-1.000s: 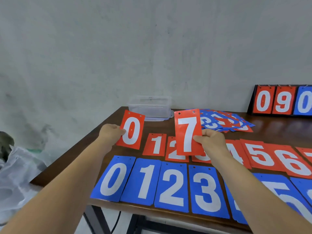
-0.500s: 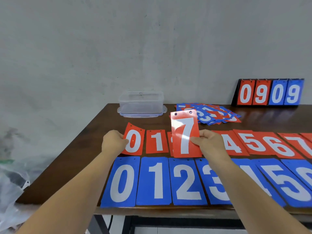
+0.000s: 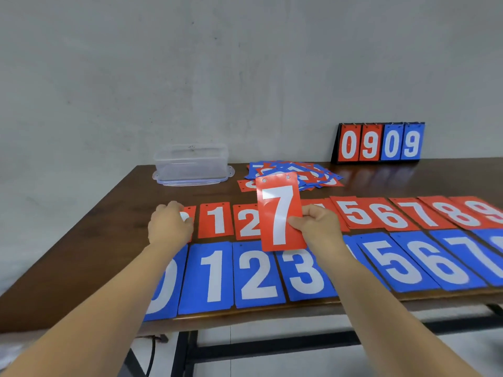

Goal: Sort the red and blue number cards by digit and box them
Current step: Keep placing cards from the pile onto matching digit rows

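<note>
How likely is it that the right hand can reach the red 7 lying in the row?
Likely yes: the right hand, though pinching its own red 7 card, has only flat cards between it and the row's red 7, off to its right.

Red 7 [image 3: 280, 213] held upright over flat red row [image 3: 353, 213] and blue row [image 3: 215, 276]; red 0 [image 3: 189, 213] leftmost; pile [image 3: 313, 175] beside clear box [image 3: 190, 164].

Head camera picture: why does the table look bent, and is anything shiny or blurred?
Head view: the wide lens slightly curves the table along its front edge; head view: a pale sheen crosses the top of the red 7 card held by the right hand; head view: the left hand gripping the red 0 card looks slightly smeared.
</note>
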Demonstrator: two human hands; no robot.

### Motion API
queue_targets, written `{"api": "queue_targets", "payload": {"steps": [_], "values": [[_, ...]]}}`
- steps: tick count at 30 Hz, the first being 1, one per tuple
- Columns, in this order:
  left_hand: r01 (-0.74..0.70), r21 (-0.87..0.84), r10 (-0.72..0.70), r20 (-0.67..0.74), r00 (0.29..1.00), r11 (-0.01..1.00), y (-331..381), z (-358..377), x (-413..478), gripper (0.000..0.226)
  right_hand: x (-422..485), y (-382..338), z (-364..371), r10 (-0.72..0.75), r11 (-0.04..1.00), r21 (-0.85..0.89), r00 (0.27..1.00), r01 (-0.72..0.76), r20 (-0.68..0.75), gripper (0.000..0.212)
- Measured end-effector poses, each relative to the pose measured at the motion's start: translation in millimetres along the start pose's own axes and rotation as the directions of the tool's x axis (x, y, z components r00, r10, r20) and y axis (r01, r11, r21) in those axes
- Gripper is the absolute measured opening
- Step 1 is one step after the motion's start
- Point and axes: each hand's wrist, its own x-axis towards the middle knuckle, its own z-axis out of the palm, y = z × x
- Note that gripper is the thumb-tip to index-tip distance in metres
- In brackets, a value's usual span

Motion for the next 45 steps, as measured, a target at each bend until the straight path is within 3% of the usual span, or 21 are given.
{"api": "queue_targets", "payload": {"steps": [9,19,26,33,40,45], "values": [[-0.076,-0.104,0.083,0.056,0.995,0.992,102,26,-43,0.044,2,16,-90,-0.015,1.000,0.008,1.000,0.015,-0.013,0.006],[-0.133,-0.027,0.135,0.082,0.987,0.991,205,68,-95,0.052,4,53,-241,0.052,0.997,-0.046,0.993,-0.057,-0.105,0.010],[-0.145,0.018,0.143,0.079,0.987,0.989,252,89,-126,0.059,23,72,-346,0.081,0.981,-0.154,0.967,-0.121,-0.243,0.043],[-0.127,0.050,0.123,0.073,0.990,0.991,277,93,-143,0.062,40,90,-371,0.116,0.927,-0.333,0.977,-0.172,-0.181,0.039],[-0.126,0.100,0.119,0.073,0.990,0.987,293,90,-155,0.061,69,86,-374,0.123,0.964,-0.211,0.977,-0.159,-0.173,0.047],[-0.150,0.150,0.141,0.072,0.987,0.977,299,90,-158,0.060,121,77,-360,0.074,0.969,-0.221,0.983,-0.110,-0.169,0.038]]}}
